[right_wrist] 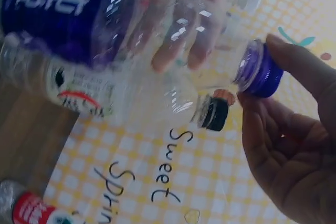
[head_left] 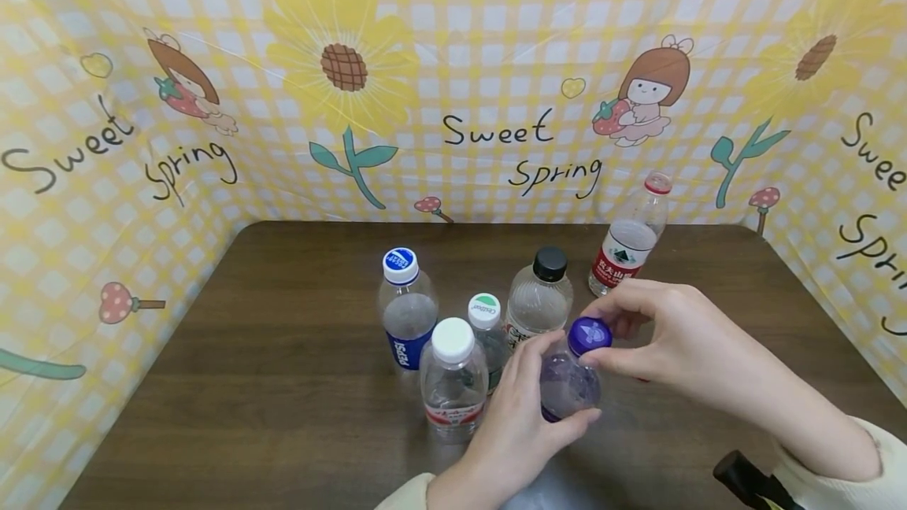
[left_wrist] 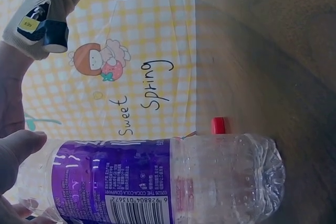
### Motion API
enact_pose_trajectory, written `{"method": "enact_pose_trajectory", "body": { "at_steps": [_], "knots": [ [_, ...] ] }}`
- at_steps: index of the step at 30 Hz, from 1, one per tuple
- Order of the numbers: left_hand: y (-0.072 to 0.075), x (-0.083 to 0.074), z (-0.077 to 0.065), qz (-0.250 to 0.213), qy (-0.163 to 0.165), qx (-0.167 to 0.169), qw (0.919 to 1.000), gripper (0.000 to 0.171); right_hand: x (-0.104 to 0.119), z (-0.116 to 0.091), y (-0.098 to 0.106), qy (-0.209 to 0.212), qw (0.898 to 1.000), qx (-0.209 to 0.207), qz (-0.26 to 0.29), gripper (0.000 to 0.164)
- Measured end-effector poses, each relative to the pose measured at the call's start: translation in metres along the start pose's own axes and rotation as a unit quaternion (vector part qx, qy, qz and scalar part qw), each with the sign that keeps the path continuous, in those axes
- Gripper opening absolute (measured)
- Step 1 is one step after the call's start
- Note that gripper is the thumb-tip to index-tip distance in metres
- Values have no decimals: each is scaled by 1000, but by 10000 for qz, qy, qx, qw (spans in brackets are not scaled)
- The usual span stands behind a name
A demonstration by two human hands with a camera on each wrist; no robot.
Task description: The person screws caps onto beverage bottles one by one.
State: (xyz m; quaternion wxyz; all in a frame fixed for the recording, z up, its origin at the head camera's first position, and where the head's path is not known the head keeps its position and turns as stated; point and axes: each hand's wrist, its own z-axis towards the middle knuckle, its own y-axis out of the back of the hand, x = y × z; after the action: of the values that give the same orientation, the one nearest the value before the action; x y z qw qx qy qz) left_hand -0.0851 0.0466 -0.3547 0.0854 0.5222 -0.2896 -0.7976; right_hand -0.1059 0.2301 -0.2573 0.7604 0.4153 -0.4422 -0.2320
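Observation:
A clear bottle [head_left: 569,382] with a purple label [left_wrist: 113,177] stands near the front of the table. My left hand [head_left: 523,409] grips it around the upper body, thumb on the near side. My right hand [head_left: 662,330] pinches its purple cap [right_wrist: 266,77] between thumb and fingers. That cap sits on the bottle's neck. Close to my left hand is a white-capped bottle [head_left: 453,384] with a red-and-white label. Just beyond the held bottle are a black-capped bottle [head_left: 540,297] and a smaller bottle with a white-and-green cap [head_left: 485,312], partly hidden.
A Pepsi bottle [head_left: 409,313] with a blue-and-white cap stands at the left of the group. Farther right, behind my right hand, is a red-labelled bottle [head_left: 631,238] with a red neck ring. A loose red cap [left_wrist: 218,125] lies on the brown table [head_left: 269,384]. Checked cloth [head_left: 482,14] surrounds it.

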Motion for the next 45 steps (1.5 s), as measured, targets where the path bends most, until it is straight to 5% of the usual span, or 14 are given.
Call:
{"method": "enact_pose_trajectory", "body": {
  "at_steps": [8,15,20,30,39,45],
  "knots": [
    [2,0,1,-76,139,134,9998,71,-12,7,8,1041,9924,658,-29,43],
    [2,0,3,-143,157,150,9997,70,-14,12,7,1467,9876,553,84,37],
    [1,0,3,-171,174,144,9996,70,-14,12,7,1472,9880,438,134,35],
    [1,0,5,-262,396,199,9987,69,-9,10,-3,731,9972,-130,-59,29],
    [0,1,6,-162,231,173,9995,70,-20,10,7,992,9933,584,66,42],
    [-2,1,5,-263,183,17,9995,70,-22,13,7,1223,9909,509,236,37]
  ]
}}
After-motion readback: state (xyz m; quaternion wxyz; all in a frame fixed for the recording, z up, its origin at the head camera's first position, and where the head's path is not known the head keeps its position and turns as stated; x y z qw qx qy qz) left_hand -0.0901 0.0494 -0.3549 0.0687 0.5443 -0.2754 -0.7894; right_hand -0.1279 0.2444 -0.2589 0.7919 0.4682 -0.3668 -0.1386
